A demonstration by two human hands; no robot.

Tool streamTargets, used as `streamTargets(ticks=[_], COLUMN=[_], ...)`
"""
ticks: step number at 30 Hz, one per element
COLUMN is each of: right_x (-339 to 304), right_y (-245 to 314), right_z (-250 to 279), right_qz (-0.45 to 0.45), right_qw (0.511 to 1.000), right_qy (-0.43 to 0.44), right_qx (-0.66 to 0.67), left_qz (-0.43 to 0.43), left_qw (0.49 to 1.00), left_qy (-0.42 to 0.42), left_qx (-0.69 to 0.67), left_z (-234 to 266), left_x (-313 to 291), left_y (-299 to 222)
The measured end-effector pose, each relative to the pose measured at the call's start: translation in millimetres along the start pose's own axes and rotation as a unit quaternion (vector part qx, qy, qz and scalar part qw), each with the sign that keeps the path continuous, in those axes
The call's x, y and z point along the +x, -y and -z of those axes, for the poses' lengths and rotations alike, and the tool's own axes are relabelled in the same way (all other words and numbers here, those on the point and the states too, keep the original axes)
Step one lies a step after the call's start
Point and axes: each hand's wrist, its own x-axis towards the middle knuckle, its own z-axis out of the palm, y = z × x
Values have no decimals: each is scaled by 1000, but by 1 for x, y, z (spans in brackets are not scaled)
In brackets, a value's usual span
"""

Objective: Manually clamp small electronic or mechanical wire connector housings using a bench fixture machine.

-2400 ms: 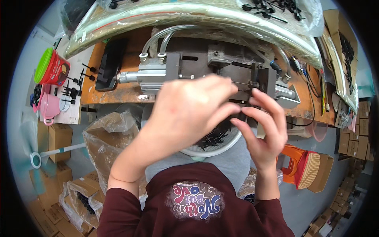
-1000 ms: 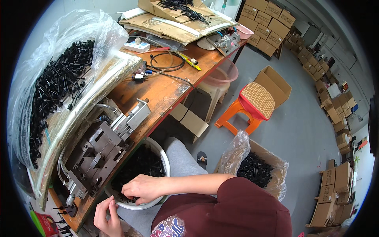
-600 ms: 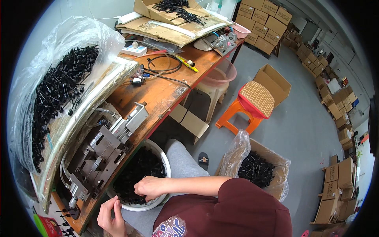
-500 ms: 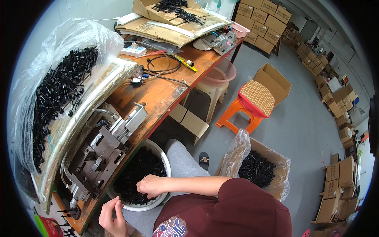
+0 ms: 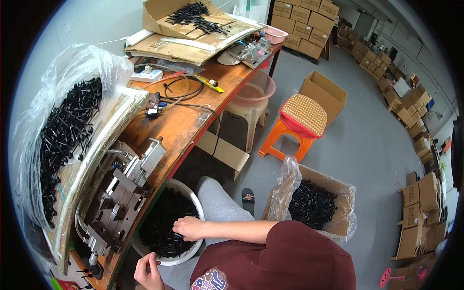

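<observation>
A white bucket (image 5: pixel 197 205) full of thin black rod-like parts (image 5: pixel 166 222) stands in front of me, beside the bench edge. My right hand (image 5: pixel 190 228) reaches over its right rim, with curled fingers down at the black parts; whatever lies between the fingertips is hidden. Close to the near rim, my left hand (image 5: pixel 148 273) is raised with thumb and forefinger brought together, and anything in that pinch is too small to name. A metal fixture (image 5: pixel 116 205) with cylinders and tubing sits on the bench, left of the bucket.
Clear plastic (image 5: pixel 92 63) lines a heap of black parts (image 5: pixel 72 121) at the left. The wooden bench (image 5: pixel 183 123) carries cables and cardboard (image 5: pixel 169 50). To my right stands a lined carton (image 5: pixel 331 183) of black parts, with an orange stool (image 5: pixel 297 123) beyond it.
The whole view has shifted a little. My right hand has moved toward the bucket's right rim, with its fingers still curled. My left hand stays by the near rim.
</observation>
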Motion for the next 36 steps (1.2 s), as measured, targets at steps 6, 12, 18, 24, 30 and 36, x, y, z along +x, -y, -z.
streamTargets(ticks=[6, 12, 18, 24, 30, 36], right_x=[-10, -13, -13, -12, -13, -17], right_y=[-1, 2, 0, 4, 5, 11], right_z=[-14, -26, -36, -29, -26, -14], right_qz=[10, 16, 19, 6, 7, -1], right_qw=[1000, 999, 998, 994, 993, 993], right_qy=[12, 50, 60, 105, 113, 121], right_qx=[7, 14, 12, 24, 18, 16], left_qz=[-30, -42, -28, -42, -40, -43], left_qw=[999, 999, 1000, 999, 999, 999], left_qy=[7, 12, 13, 18, 22, 27], left_qx=[12, 11, 7, 10, 2, 9], left_z=[-6, -7, -8, -7, -9, -8], left_x=[7, 7, 5, 7, 9, 10], left_y=[-9, -8, -5, -5, -6, -9])
